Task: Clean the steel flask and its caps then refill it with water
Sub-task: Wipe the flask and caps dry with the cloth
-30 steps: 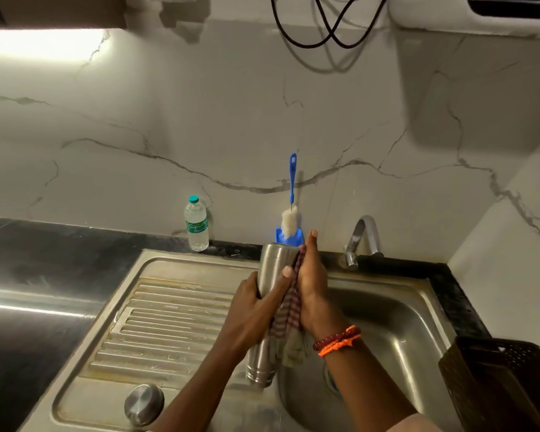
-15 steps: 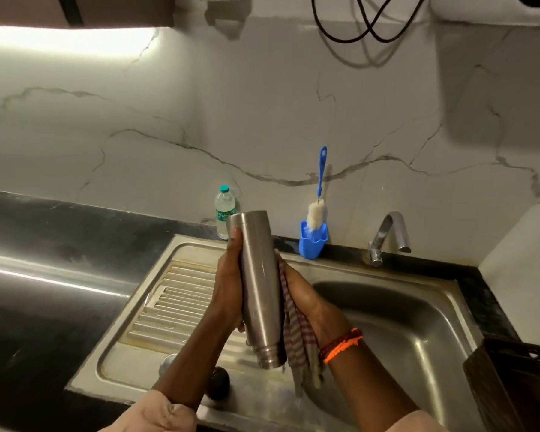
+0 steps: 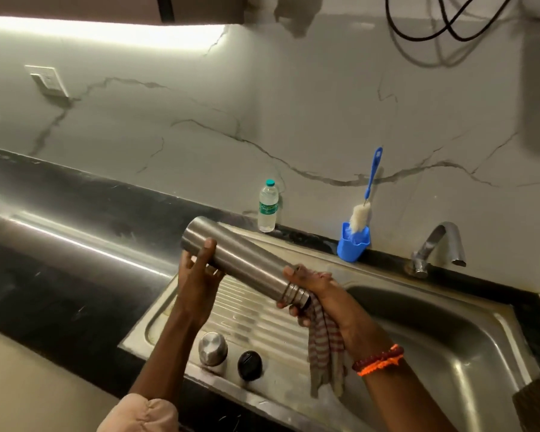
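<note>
- The dark desk (image 3: 60,275) is carrying the sink (image 3: 496,322), and the draining ribs beside the basin are lying right under the work; keeping the flask over the steel seems wise, so any drips are falling there and not on the desk.
- The left hand (image 3: 200,269) is gripping the steel flask (image 3: 240,260) near its closed base, thumb over the top and fingers curled beneath. This hand is probably doing the turning, so a firm hold matters on smooth, likely wet metal.
- The flask is lying tilted in the air above the drainboard, base up towards the left, threaded mouth down towards the right.
- The steel cap (image 3: 213,349) and the black inner cap (image 3: 249,365) are standing side by side on the front edge of the drainboard, apart from both hands; they are looking easy to knock off if an elbow is swinging low.
- The right hand (image 3: 312,291) is curling round the neck of the flask with the striped cloth (image 3: 325,353) pinched against the palm, most of the cloth hanging loose below. Bunching more cloth up around the threads would probably be drying the grooves better.
- The plastic water bottle (image 3: 267,207), the bottle brush (image 3: 367,198) in its blue holder (image 3: 354,244) and the tap (image 3: 440,244) are waiting along the wall, the tap well apart from the flask for the refill yet to come.
</note>
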